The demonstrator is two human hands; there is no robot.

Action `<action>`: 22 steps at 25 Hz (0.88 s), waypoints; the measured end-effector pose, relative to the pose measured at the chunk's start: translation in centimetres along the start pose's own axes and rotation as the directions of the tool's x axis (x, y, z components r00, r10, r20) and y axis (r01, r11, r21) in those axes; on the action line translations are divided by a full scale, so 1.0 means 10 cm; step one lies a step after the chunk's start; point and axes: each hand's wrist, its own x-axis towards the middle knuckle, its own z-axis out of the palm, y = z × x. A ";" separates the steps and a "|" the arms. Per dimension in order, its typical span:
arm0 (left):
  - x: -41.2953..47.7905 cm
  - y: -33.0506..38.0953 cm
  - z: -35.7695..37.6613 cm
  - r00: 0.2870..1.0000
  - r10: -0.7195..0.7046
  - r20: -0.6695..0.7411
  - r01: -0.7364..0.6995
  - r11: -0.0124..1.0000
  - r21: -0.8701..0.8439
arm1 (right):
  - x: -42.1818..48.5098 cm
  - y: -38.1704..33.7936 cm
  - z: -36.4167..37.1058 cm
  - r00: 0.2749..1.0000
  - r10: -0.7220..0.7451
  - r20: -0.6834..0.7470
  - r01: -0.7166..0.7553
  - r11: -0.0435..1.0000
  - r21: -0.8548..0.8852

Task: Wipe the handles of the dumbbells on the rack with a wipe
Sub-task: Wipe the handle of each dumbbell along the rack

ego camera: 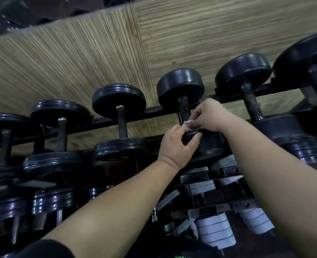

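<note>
In the head view, only a small white corner of the wipe (187,123) showed, the rest being covered by the fingers around it. It lay against the lower end of the handle (183,107) of the dumbbell (181,84) fourth from the left on the top row of the rack (154,110). The right wrist and forearm crossed over the right side of that dumbbell's near head, and whether the wipe wrapped right round the bar could not be made out. The frame cut off the outermost weights at both edges. The lower tier (200,187) was dark, and the pale banded pieces there were hard to identify.

The neighbouring dumbbells (119,101) sat in a line on the rack rails, black heads at both ends, with the striped wooden floor (79,53) behind them. A dark sleeve (48,248) showed at the bottom edge.

Both bare forearms reached up from below and met at the same dumbbell. The right hand (208,116) was bent over the bar from the right, with its fingertips pinching the wipe against the handle. The left hand (178,146) sat just below it, fingers and thumb curled over the rim of the dumbbell's near head and gripping it, its upper fingers touching or nearly touching the wipe.
</note>
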 end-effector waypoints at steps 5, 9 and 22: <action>-0.08 0.10 -0.24 0.983 0.050 -0.177 -0.070 0.992 -0.109 | -0.30 -0.18 -0.06 0.953 0.246 -0.178 -0.025 0.647 0.762; 0.12 0.30 -0.58 0.966 0.120 -0.231 -0.159 0.975 -0.158 | -0.50 -0.50 -0.06 0.949 0.263 -0.173 0.003 0.543 0.840; 0.56 0.07 -1.42 0.994 -0.029 0.107 0.052 0.975 -0.215 | -0.81 -0.80 0.42 0.902 0.178 -0.394 0.121 0.772 0.624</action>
